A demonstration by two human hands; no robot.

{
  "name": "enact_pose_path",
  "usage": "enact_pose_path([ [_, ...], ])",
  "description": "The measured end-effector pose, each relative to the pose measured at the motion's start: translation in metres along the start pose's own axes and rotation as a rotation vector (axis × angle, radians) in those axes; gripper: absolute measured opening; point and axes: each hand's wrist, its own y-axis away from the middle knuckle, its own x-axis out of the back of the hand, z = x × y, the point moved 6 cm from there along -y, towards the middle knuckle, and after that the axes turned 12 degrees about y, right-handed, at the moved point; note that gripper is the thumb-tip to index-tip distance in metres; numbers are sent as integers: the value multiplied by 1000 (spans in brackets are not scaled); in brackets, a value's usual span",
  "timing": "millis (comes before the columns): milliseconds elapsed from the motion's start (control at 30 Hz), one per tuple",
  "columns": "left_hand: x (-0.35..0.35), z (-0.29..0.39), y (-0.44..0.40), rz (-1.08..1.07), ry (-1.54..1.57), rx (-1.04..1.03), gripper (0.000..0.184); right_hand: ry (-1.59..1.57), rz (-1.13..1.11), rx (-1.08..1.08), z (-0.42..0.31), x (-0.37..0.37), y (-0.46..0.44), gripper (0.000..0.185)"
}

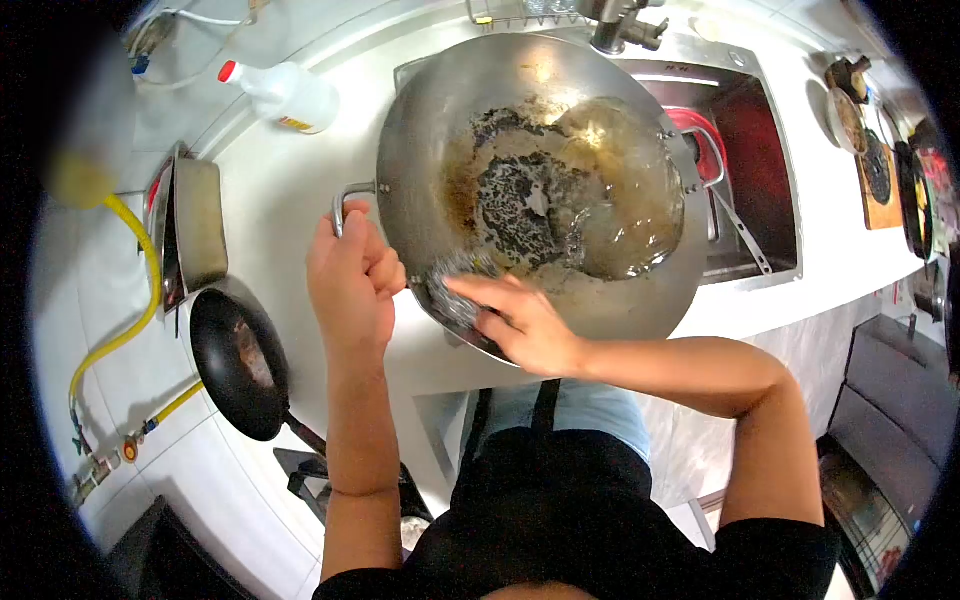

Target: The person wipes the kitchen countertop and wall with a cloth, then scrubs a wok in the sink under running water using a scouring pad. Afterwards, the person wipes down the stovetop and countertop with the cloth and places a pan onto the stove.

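A large metal wok is tilted over the counter and the sink edge, with murky water and dark burnt patches inside. My left hand is wrapped round the wok's left loop handle. A silvery steel wool scrubber lies against the wok's inner wall near the lower left rim. My right hand presses on that scrubber with its fingers, which partly cover it.
The sink holds a red basin beneath the wok's right handle. A faucet stands behind. Left are a white bottle, a rectangular metal tray and a black frying pan. A yellow hose runs along the wall.
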Motion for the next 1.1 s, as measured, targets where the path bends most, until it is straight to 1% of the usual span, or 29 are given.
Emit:
enact_pose_path([
  [100,1,0,-1,5,6,21,15,52,-287,-22,20,22,47,52],
  [133,1,0,-1,12,13,24,15,136,-393,-43,27,38,60,53],
  [167,1,0,-1,-5,15,27,14,258,-443,-14,42,50,72,54],
  [200,-1,1,-1,-23,17,26,14,402,-518,-53,60,62,83,54],
  [267,0,1,-1,-30,24,36,14,709,-559,-60,81,90,88,53],
  [300,1,0,-2,-23,27,47,14,760,-516,-87,104,98,91,54],
  [333,2,1,-3,-16,30,55,14,871,-528,-128,120,104,85,57],
  [367,4,0,-4,-4,28,62,14,951,-487,-90,136,113,82,58],
  [433,7,-1,-4,21,22,67,14,1059,-488,-181,151,118,59,59],
  [467,7,0,-2,30,15,62,14,1118,-460,-192,159,118,50,59],
  [633,0,1,1,59,-15,71,13,1355,-251,-278,191,113,-11,56],
  [667,1,1,1,67,-7,70,13,1392,-209,-277,207,111,-25,55],
  [767,3,-2,0,71,11,61,14,1181,0,-347,193,112,-68,57],
  [867,2,-2,0,56,9,57,12,1076,208,-267,182,102,-117,61],
  [967,-2,0,1,39,-6,63,11,798,254,-279,150,83,-159,66],
  [1000,-4,0,1,35,-10,58,11,873,421,18,134,67,-167,68],
  [1067,-4,0,1,34,-25,51,11,711,351,157,94,45,-167,73],
  [1100,-4,0,1,37,-35,45,12,484,121,0,67,38,-161,74],
])
